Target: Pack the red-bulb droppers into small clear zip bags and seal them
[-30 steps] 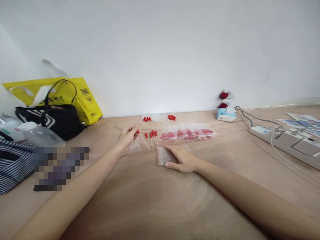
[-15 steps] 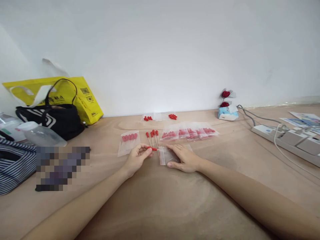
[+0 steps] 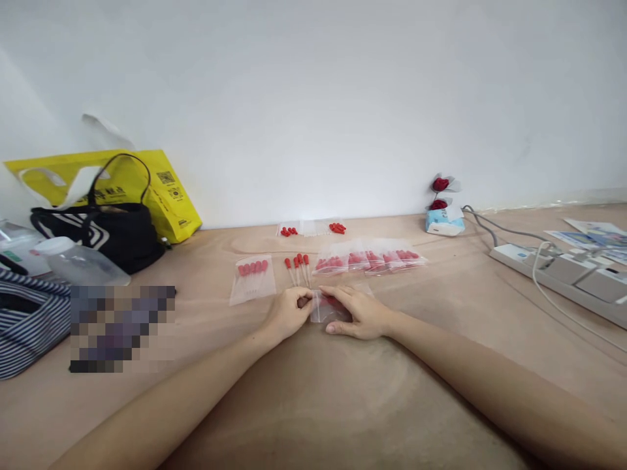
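Observation:
A small clear zip bag [image 3: 318,312] lies flat on the table with its mouth toward my left hand. My right hand [image 3: 360,313] rests across it, fingers stretched out and thumb apart. Something red, likely a dropper's bulb [image 3: 330,301], shows through the plastic beside the right fingers. My left hand [image 3: 290,314] is closed at the bag's mouth; what its fingertips pinch is hidden. Just beyond it lie several glass droppers with red bulbs [image 3: 297,262]. On the left sits a filled bag of droppers [image 3: 252,281].
Overlapping bags of red-bulbed droppers [image 3: 367,259] lie behind my right hand. Loose red bulbs [image 3: 337,228] rest on plastic by the wall. A power strip [image 3: 563,274] with cables is at right, a tissue pack [image 3: 445,222] behind. Bags [image 3: 181,212] and a plastic bottle [image 3: 88,261] stand left.
My left hand has moved right to the bag's mouth. The red-bulbed dropper it held outside the bag is no longer in view there; red now shows within the bag. My right hand stays nearly still.

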Demonstrator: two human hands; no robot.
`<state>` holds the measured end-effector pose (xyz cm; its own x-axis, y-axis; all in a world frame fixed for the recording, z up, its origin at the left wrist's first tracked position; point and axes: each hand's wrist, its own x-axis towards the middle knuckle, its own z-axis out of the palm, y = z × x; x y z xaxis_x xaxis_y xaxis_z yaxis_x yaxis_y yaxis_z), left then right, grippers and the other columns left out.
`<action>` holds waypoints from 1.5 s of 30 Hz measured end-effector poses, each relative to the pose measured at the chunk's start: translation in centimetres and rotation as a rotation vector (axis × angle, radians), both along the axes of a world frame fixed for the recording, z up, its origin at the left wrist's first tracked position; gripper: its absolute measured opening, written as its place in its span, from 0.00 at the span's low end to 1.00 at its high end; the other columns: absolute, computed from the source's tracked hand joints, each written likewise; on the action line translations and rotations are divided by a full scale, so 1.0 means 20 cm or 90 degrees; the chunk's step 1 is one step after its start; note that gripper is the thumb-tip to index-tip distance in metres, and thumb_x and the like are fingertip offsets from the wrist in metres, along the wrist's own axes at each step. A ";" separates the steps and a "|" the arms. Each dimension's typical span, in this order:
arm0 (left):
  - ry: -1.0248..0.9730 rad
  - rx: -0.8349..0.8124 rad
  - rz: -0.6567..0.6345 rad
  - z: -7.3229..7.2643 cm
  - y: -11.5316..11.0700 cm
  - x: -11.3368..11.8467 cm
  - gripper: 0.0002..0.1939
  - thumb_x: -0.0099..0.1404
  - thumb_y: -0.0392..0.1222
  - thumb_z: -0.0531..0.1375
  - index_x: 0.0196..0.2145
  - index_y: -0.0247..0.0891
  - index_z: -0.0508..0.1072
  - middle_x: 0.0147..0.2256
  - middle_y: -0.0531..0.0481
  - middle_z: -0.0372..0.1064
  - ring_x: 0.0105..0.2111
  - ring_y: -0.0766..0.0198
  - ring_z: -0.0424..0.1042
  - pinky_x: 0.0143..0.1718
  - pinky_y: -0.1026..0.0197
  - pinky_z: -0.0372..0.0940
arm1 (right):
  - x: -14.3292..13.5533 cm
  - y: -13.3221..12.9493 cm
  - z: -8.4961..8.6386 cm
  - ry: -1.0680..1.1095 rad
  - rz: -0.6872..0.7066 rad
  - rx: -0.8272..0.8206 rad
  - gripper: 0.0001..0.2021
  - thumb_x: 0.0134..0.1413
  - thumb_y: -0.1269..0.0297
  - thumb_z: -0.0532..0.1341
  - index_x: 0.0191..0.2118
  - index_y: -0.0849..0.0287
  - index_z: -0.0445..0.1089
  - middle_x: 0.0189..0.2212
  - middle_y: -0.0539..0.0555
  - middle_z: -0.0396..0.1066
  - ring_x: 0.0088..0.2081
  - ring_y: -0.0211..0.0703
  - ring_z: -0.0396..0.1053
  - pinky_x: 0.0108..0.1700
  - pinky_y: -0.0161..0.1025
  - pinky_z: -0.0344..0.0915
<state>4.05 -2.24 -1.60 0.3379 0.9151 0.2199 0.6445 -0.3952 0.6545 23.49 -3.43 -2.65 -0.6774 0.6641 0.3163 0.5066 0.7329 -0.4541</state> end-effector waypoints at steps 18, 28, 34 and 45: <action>0.137 -0.093 0.247 0.13 0.53 -0.12 0.07 0.50 0.41 0.58 0.20 0.35 0.68 0.10 0.54 0.60 0.15 0.64 0.62 0.24 0.63 0.57 | 0.07 0.04 -0.02 -0.039 -0.071 0.020 0.37 0.44 0.44 0.56 0.56 0.64 0.51 0.53 0.63 0.57 0.53 0.52 0.55 0.53 0.49 0.53; -0.178 -0.018 0.228 0.19 0.42 -0.27 0.07 0.54 0.40 0.56 0.31 0.36 0.64 0.21 0.55 0.66 0.18 0.70 0.66 0.24 0.66 0.63 | 0.07 0.03 -0.02 -0.039 -0.067 0.027 0.36 0.45 0.44 0.56 0.56 0.63 0.51 0.52 0.62 0.58 0.52 0.52 0.56 0.52 0.50 0.53; -0.557 -0.007 0.227 0.07 0.13 -0.29 0.16 0.48 0.45 0.62 0.33 0.34 0.65 0.26 0.53 0.66 0.26 0.70 0.68 0.33 0.63 0.67 | 0.08 0.04 -0.04 -0.036 -0.068 0.042 0.36 0.44 0.44 0.56 0.56 0.62 0.51 0.52 0.62 0.58 0.52 0.52 0.56 0.52 0.50 0.53; -0.547 -0.086 0.187 -0.02 -0.01 -0.17 0.19 0.45 0.47 0.63 0.32 0.34 0.65 0.27 0.53 0.67 0.29 0.67 0.69 0.38 0.58 0.67 | 0.07 0.03 -0.02 -0.046 -0.071 0.043 0.36 0.45 0.44 0.56 0.55 0.63 0.52 0.52 0.62 0.58 0.52 0.53 0.56 0.51 0.50 0.54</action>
